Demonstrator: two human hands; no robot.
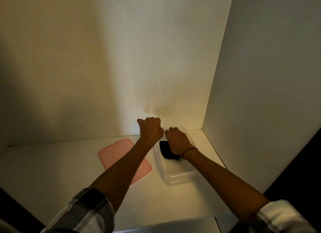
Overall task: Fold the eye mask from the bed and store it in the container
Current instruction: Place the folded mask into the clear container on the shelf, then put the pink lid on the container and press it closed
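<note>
A clear plastic container [175, 178] stands on a white shelf [52, 163], near the right wall. The black eye mask [165, 150] lies folded inside it, partly hidden under my right hand [177, 141]. That hand reaches down into the container with its fingers curled on the mask. My left hand [150, 129] hovers at the container's far left rim, fingers closed in a loose fist; whether it touches the rim is unclear.
A pink lid [119, 153] lies flat on the shelf to the left of the container, partly under my left forearm. A white back wall [121, 59] and a right side panel [260, 94] enclose the shelf.
</note>
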